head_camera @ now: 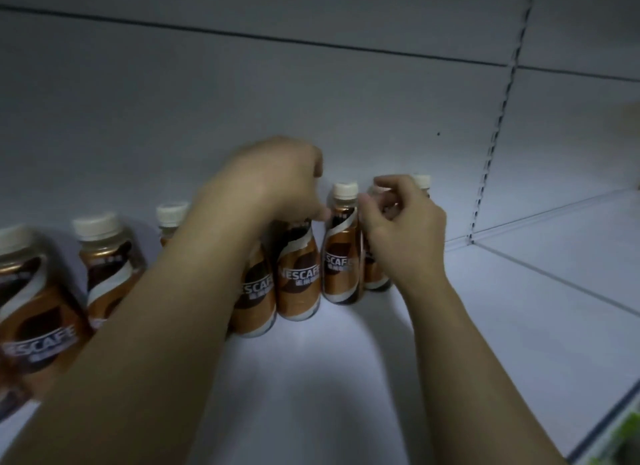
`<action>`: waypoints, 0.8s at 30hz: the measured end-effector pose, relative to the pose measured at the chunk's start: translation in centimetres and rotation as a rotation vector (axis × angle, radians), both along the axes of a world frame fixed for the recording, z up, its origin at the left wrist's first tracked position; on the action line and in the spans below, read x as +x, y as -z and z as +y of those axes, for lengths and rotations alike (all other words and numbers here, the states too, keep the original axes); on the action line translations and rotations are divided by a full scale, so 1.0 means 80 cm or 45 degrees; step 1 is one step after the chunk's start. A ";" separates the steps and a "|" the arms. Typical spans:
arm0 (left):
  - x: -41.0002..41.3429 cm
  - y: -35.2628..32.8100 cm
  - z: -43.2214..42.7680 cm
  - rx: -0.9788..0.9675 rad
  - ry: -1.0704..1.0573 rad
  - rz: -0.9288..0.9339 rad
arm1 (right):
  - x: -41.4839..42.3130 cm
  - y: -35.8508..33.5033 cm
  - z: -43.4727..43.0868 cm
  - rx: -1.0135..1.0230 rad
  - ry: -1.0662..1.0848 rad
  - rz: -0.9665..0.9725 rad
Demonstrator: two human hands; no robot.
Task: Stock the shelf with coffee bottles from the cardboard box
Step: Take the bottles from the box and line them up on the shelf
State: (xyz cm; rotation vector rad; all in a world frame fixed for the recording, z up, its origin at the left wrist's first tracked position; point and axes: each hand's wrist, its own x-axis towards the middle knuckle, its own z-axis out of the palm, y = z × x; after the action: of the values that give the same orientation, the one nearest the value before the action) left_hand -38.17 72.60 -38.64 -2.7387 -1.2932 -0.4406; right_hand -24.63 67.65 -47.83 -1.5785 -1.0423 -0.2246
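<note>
Several brown-and-copper Nescafe coffee bottles with cream caps stand in a row on the white shelf (311,378), against its back panel. My left hand (277,184) reaches over the row and closes from above on the top of one bottle (298,281), hiding its cap. Just to the right stands a free bottle (341,256). My right hand (401,232) curls its fingers around the neck of the following bottle (375,277). Behind that hand only the cap (421,181) of another bottle shows. The cardboard box is out of view.
More bottles stand at the left, the nearest one (38,326) large at the frame edge. A slotted upright rail (495,128) divides this bay from the neighbouring white shelf (554,256) to the right. Something green (627,430) shows below the shelf's front edge.
</note>
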 end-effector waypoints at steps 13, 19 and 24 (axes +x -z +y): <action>-0.018 0.010 0.023 -0.013 0.161 -0.090 | -0.007 0.014 0.015 -0.271 -0.005 -0.115; -0.024 0.008 0.027 -0.025 0.138 -0.129 | -0.009 0.014 0.011 -0.281 -0.005 -0.068; -0.027 0.007 0.027 -0.032 0.102 -0.184 | -0.016 0.016 0.015 -0.312 0.049 -0.049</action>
State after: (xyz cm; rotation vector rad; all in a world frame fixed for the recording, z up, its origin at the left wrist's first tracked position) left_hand -40.37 74.80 -39.21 -2.8342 -1.2297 -0.6445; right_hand -25.93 68.84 -49.08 -1.8219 -1.1025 -0.1583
